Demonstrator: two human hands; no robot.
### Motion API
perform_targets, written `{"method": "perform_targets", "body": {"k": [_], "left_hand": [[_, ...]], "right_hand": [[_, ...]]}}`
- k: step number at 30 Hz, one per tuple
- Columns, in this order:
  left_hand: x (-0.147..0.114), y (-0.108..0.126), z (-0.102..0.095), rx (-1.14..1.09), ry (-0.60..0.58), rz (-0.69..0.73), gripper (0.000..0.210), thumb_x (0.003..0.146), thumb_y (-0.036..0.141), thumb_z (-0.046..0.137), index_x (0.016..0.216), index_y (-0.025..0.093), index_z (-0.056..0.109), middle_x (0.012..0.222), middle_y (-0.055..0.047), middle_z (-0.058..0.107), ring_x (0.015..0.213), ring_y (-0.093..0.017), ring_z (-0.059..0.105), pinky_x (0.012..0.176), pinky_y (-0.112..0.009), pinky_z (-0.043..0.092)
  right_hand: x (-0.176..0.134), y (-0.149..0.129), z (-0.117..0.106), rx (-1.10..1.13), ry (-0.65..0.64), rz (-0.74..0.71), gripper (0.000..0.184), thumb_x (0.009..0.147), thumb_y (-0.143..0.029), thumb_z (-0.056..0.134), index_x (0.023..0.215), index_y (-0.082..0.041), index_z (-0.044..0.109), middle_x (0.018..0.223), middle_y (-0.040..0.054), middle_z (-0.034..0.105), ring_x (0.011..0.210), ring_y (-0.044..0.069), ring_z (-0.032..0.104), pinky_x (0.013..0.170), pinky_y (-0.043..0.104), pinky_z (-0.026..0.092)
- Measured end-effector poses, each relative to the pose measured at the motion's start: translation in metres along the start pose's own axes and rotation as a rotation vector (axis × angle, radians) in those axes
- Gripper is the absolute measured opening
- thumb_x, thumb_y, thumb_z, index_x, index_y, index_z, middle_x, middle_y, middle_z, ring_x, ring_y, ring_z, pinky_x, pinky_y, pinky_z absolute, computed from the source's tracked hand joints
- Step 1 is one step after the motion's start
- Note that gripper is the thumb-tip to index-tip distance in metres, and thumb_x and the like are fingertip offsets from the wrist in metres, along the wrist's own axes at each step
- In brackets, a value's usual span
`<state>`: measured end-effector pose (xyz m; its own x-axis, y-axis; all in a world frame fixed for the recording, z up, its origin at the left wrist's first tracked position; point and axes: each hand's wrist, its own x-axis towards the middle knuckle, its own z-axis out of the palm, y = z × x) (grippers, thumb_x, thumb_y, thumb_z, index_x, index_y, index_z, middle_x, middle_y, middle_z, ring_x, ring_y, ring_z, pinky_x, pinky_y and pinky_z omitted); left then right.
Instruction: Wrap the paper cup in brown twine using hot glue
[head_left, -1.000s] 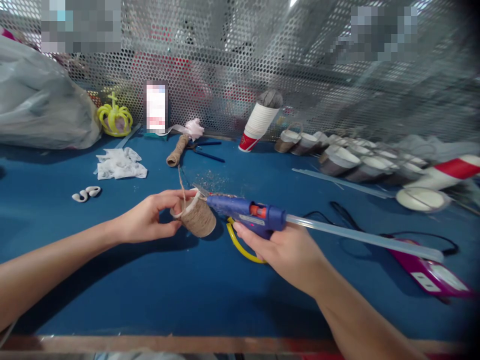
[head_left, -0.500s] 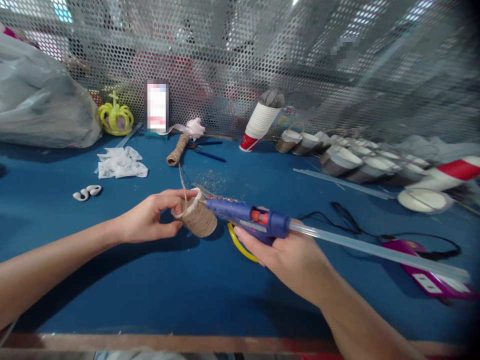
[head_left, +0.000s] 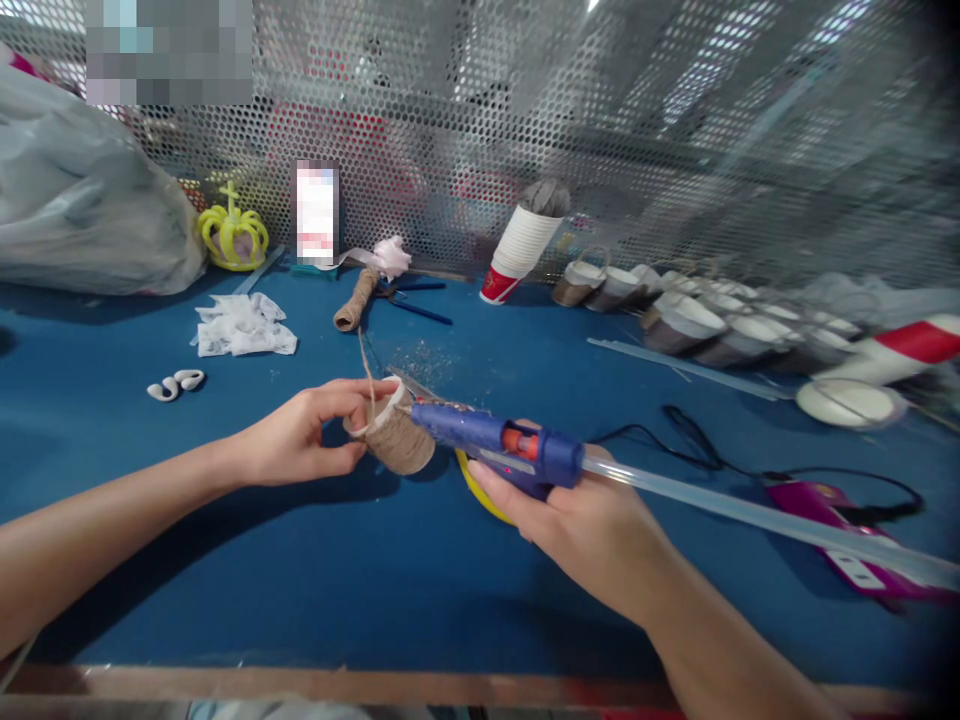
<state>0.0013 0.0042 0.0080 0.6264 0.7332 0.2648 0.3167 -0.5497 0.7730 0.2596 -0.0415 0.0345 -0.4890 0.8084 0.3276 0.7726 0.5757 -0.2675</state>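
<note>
My left hand (head_left: 311,432) is closed on the rim of a small paper cup (head_left: 401,440) wrapped in brown twine, which is tilted with its mouth toward the upper left. A loose strand of twine (head_left: 366,360) runs from the cup up to a twine roll (head_left: 357,300) lying behind it. In my right hand (head_left: 577,510) is a blue hot glue gun (head_left: 480,435), its nozzle at the cup's upper side near the white rim. A long clear glue stick (head_left: 720,500) sticks out of the gun's back. Part of a yellow-handled tool (head_left: 484,490) shows beneath the gun.
Dark-handled pliers (head_left: 416,302) lie by the roll. White lace (head_left: 244,325) and small white loops (head_left: 175,385) are at left, near a yellow crown (head_left: 232,235). Stacked paper cups (head_left: 521,245), several wrapped cups (head_left: 682,322) and a purple power strip (head_left: 832,535) with a cable are at right.
The glue gun's rear and the glue stick have shifted slightly right and down with my right hand. My left hand and the cup have stayed almost still.
</note>
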Motion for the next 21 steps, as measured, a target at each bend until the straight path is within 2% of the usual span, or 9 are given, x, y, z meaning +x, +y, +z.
{"method": "perform_targets", "body": {"k": [5, 11, 15, 18, 21], "left_hand": [[0.0, 0.0, 0.0, -0.005, 0.003, 0.005, 0.013, 0.071, 0.01, 0.053, 0.068, 0.018, 0.043, 0.128, -0.016, 0.052, 0.123, -0.025, 0.045, 0.094, -0.036, 0.041], [0.0, -0.001, 0.0, -0.021, 0.005, 0.007, 0.014, 0.07, 0.009, 0.054, 0.067, 0.018, 0.043, 0.127, -0.016, 0.053, 0.125, -0.027, 0.042, 0.095, -0.038, 0.041], [-0.001, -0.002, -0.001, -0.014, -0.004, 0.013, 0.014, 0.071, 0.009, 0.053, 0.068, 0.018, 0.043, 0.127, -0.015, 0.053, 0.126, -0.026, 0.041, 0.096, -0.037, 0.039], [0.0, -0.002, -0.001, -0.012, -0.004, 0.015, 0.014, 0.072, 0.01, 0.053, 0.068, 0.018, 0.043, 0.126, -0.015, 0.054, 0.127, -0.025, 0.04, 0.096, -0.036, 0.039], [0.0, -0.001, 0.0, -0.029, 0.008, 0.004, 0.013, 0.072, 0.011, 0.052, 0.068, 0.018, 0.042, 0.126, -0.016, 0.054, 0.124, -0.026, 0.044, 0.094, -0.035, 0.041]], "right_hand": [[0.004, -0.01, -0.004, -0.045, 0.024, -0.049, 0.021, 0.081, -0.028, 0.049, 0.08, -0.026, 0.07, 0.07, 0.0053, 0.069, 0.074, 0.022, 0.064, 0.069, 0.033, 0.051], [0.009, -0.019, -0.005, -0.16, 0.033, -0.141, 0.037, 0.087, -0.025, 0.035, 0.074, -0.023, 0.069, 0.065, 0.0057, 0.066, 0.064, 0.018, 0.062, 0.062, 0.029, 0.05], [0.003, -0.016, 0.002, -0.172, 0.066, -0.154, 0.028, 0.084, -0.024, 0.042, 0.077, -0.023, 0.07, 0.067, 0.0055, 0.066, 0.063, 0.019, 0.06, 0.06, 0.031, 0.048], [0.003, -0.017, 0.002, 0.067, 0.029, 0.031, 0.016, 0.079, -0.029, 0.053, 0.08, -0.023, 0.068, 0.067, 0.0037, 0.067, 0.061, 0.019, 0.061, 0.059, 0.031, 0.049], [0.01, -0.014, -0.006, 0.352, -0.07, 0.279, 0.021, 0.081, -0.037, 0.052, 0.072, -0.021, 0.063, 0.047, -0.0029, 0.057, 0.04, 0.013, 0.053, 0.044, 0.024, 0.045]]}}
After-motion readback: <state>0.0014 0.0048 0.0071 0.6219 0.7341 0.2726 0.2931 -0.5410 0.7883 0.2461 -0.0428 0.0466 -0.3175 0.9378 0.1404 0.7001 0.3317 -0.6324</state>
